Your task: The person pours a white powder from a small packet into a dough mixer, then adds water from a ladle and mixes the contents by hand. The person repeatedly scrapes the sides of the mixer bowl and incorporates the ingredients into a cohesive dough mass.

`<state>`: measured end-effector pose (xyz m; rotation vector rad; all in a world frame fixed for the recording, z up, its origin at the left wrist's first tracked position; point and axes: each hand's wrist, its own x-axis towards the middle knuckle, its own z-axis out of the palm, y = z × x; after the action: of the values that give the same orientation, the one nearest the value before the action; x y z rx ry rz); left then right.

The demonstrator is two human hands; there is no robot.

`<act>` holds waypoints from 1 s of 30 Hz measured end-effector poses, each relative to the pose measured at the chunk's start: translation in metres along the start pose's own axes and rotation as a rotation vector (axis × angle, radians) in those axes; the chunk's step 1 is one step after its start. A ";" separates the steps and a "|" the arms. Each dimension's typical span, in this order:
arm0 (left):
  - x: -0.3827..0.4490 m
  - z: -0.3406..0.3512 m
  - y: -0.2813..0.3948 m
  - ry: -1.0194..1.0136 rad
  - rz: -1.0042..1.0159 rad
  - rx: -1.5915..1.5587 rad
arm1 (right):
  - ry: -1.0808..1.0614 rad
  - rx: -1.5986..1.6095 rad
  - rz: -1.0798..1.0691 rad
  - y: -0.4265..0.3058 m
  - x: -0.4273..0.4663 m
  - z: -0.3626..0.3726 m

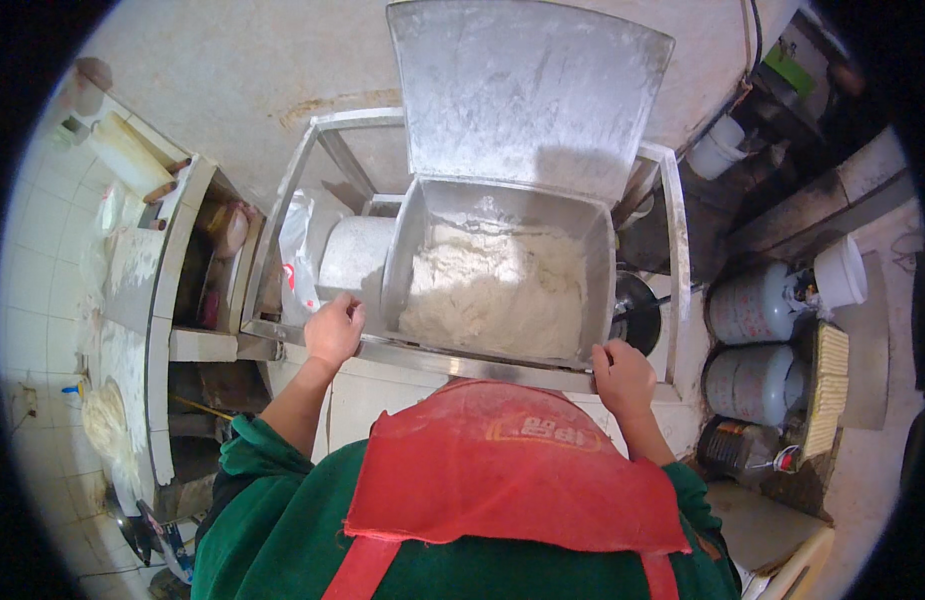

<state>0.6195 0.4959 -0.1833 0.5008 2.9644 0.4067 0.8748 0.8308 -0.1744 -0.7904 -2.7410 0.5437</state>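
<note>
A rectangular metal mixing trough [500, 352] sits before me in a metal frame [680, 225]. Its lid [530, 90] stands raised at the back, leaning towards the wall. Inside lies a pale, lumpy mass of flour or dough [500, 292], smoother at the front. My left hand [335, 328], fingers curled, is at the frame's front rail, left of the trough and close to a rounded metal housing [357, 255]. My right hand [625, 379] is at the trough's front right corner, fingers bent. What either hand's fingertips grip is hidden.
On the left, a tiled counter [158, 300] carries a large rolling pin [132, 157] and plastic-wrapped dough [106, 420]. A plastic bag [301, 247] hangs inside the frame. Gas cylinders [747, 304], a white bucket [841, 270] and a black pan [635, 311] are on the right.
</note>
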 end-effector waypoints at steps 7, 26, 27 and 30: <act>0.000 -0.002 0.003 -0.018 -0.024 0.019 | 0.009 0.006 0.000 0.004 -0.001 0.003; 0.001 -0.004 0.004 -0.047 -0.023 0.020 | 0.029 -0.012 -0.009 0.002 -0.001 0.004; 0.001 -0.004 0.004 -0.040 -0.019 0.018 | 0.019 -0.007 0.003 0.002 -0.001 0.004; 0.002 -0.004 0.003 -0.044 -0.026 0.012 | 0.020 0.000 0.000 0.002 -0.001 0.004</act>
<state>0.6183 0.4984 -0.1791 0.4653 2.9300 0.3701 0.8753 0.8307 -0.1793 -0.7920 -2.7226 0.5336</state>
